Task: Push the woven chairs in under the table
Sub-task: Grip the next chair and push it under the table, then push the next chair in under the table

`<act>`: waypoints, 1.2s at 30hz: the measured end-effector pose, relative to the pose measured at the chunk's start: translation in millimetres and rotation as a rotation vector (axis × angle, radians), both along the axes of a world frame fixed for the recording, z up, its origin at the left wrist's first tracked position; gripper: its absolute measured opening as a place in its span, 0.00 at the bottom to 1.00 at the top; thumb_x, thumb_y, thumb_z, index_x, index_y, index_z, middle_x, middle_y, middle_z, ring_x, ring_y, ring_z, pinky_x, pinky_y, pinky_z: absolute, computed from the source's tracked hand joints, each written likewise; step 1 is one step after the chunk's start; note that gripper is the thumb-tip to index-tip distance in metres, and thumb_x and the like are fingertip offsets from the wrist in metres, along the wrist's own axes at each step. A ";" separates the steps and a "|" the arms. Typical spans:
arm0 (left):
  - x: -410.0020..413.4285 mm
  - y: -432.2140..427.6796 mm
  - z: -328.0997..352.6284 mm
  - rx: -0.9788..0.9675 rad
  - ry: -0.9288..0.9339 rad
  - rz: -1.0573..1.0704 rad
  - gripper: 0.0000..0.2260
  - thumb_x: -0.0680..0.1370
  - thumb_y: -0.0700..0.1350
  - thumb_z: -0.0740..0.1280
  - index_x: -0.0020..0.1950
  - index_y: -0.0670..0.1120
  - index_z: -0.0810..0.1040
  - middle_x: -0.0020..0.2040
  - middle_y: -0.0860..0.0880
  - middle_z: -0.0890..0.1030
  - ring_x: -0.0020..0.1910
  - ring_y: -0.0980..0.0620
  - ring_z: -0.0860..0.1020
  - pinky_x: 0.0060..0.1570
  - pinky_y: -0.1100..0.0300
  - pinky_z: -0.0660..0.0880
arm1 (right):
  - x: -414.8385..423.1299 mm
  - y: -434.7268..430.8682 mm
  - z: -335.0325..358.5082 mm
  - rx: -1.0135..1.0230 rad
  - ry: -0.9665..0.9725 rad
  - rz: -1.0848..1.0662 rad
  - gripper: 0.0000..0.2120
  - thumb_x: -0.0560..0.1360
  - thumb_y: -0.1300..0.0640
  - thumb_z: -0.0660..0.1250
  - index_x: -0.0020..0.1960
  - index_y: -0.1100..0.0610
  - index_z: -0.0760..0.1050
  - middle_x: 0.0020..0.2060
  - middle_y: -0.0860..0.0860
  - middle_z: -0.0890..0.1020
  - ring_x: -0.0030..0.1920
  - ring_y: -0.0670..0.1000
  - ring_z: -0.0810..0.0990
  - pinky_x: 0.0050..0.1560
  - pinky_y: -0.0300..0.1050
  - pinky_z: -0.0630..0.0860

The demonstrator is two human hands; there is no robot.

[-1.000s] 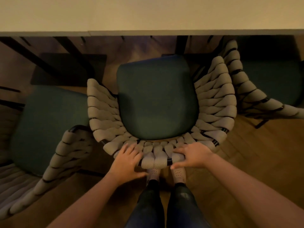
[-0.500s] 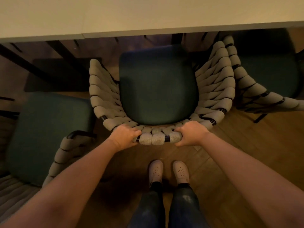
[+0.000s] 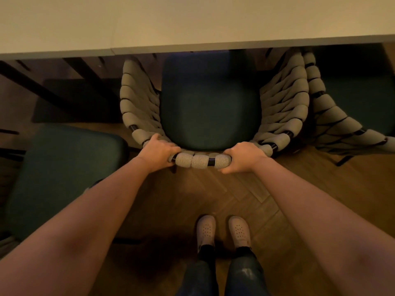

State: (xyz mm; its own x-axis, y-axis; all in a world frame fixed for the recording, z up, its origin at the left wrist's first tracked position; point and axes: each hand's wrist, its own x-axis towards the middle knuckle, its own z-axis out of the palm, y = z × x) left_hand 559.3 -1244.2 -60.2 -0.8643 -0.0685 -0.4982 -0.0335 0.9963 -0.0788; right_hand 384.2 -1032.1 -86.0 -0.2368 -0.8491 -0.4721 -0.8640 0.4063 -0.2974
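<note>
Gripping chair back, left hand and right hand, fingers curled round it; desk dead ahead at 12 o'clock.

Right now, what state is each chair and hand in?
Middle chair: seat front at the table edge, back out.
Left chair: out, clear of the table.
Right chair: seat front at the table edge.
Left hand: grips middle chair's back.
Right hand: grips middle chair's back.

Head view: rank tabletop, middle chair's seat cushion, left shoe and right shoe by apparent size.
1. Tabletop.
2. Middle chair's seat cushion.
3. Left shoe and right shoe look alike; not ranked.
</note>
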 end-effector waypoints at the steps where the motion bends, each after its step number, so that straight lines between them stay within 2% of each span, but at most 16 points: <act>1: -1.8 -4.9 0.7 -0.007 -0.011 0.011 0.19 0.79 0.55 0.63 0.68 0.55 0.69 0.66 0.54 0.75 0.67 0.51 0.71 0.72 0.44 0.54 | -1.0 -5.0 -0.7 -0.006 -0.006 -0.009 0.22 0.72 0.35 0.66 0.58 0.48 0.77 0.39 0.44 0.78 0.40 0.44 0.76 0.39 0.37 0.71; 5: -8.0 -13.4 2.5 -0.041 -0.047 0.027 0.20 0.79 0.54 0.63 0.70 0.56 0.68 0.68 0.53 0.73 0.71 0.49 0.66 0.73 0.37 0.44 | -5.8 -14.3 -0.5 -0.011 -0.016 -0.019 0.21 0.71 0.35 0.67 0.57 0.47 0.77 0.37 0.43 0.77 0.38 0.42 0.75 0.34 0.34 0.66; 11: -5.5 -11.5 -4.5 -0.096 -0.017 0.055 0.23 0.77 0.54 0.66 0.71 0.55 0.67 0.68 0.52 0.73 0.71 0.47 0.67 0.71 0.34 0.42 | -7.5 -16.6 1.0 0.027 -0.003 -0.010 0.23 0.70 0.33 0.66 0.58 0.46 0.77 0.35 0.41 0.73 0.36 0.41 0.72 0.33 0.34 0.63; 16: -1.6 -3.4 -7.9 -0.154 0.039 0.147 0.25 0.76 0.57 0.67 0.71 0.52 0.67 0.69 0.46 0.71 0.71 0.44 0.65 0.72 0.34 0.45 | -5.5 -19.1 6.6 0.116 -0.010 -0.027 0.26 0.70 0.31 0.65 0.60 0.46 0.75 0.37 0.41 0.74 0.42 0.43 0.75 0.42 0.38 0.71; 21: 24.6 15.7 4.3 -0.062 0.192 0.315 0.35 0.74 0.59 0.68 0.77 0.52 0.57 0.77 0.42 0.57 0.77 0.42 0.51 0.73 0.36 0.46 | 0.2 -18.1 13.0 0.220 -0.061 -0.109 0.29 0.69 0.32 0.67 0.64 0.47 0.73 0.45 0.44 0.77 0.47 0.46 0.76 0.48 0.43 0.73; 24: 63.6 28.4 18.0 -0.031 0.343 0.419 0.34 0.76 0.59 0.66 0.77 0.51 0.57 0.78 0.42 0.54 0.77 0.42 0.50 0.74 0.39 0.46 | 14.2 -15.0 23.6 0.123 0.056 -0.078 0.34 0.71 0.30 0.63 0.71 0.47 0.67 0.56 0.49 0.78 0.55 0.51 0.77 0.54 0.47 0.74; 27: 115.2 41.9 27.2 -0.029 0.404 0.609 0.33 0.77 0.58 0.65 0.77 0.50 0.57 0.78 0.41 0.54 0.77 0.42 0.49 0.75 0.41 0.44 | 49.9 -21.9 38.7 -0.138 0.133 0.031 0.35 0.73 0.32 0.62 0.74 0.49 0.63 0.66 0.51 0.73 0.65 0.53 0.72 0.66 0.51 0.69; 30: 170.0 50.6 31.3 -0.037 0.375 0.771 0.33 0.77 0.59 0.63 0.77 0.50 0.56 0.78 0.41 0.53 0.78 0.43 0.48 0.75 0.41 0.44 | 97.1 -42.6 53.1 -0.254 0.104 0.172 0.34 0.74 0.35 0.62 0.75 0.49 0.62 0.69 0.52 0.70 0.69 0.53 0.67 0.70 0.51 0.62; 34: 262.9 50.1 42.2 -0.020 0.341 0.957 0.36 0.75 0.61 0.65 0.78 0.49 0.56 0.78 0.41 0.52 0.78 0.44 0.47 0.75 0.44 0.41 | 181.4 -81.6 66.3 -0.271 0.054 0.333 0.35 0.75 0.34 0.61 0.76 0.49 0.59 0.72 0.54 0.66 0.73 0.55 0.64 0.72 0.53 0.60; 36: 317.4 46.9 48.0 -0.033 0.356 1.001 0.38 0.73 0.63 0.67 0.77 0.48 0.59 0.77 0.40 0.56 0.77 0.43 0.51 0.74 0.44 0.43 | 231.3 -99.7 70.5 -0.280 0.046 0.432 0.35 0.75 0.35 0.61 0.76 0.51 0.60 0.73 0.55 0.65 0.72 0.56 0.64 0.72 0.53 0.60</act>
State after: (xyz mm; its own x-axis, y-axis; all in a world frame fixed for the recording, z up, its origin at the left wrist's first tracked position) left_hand 876.7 -1197.3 -12.2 -0.5024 -0.8380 -0.2128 -0.8633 0.4997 0.0708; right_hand 615.4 -1131.8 -15.5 0.1482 -0.9664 -0.2099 -0.9501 -0.0802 -0.3013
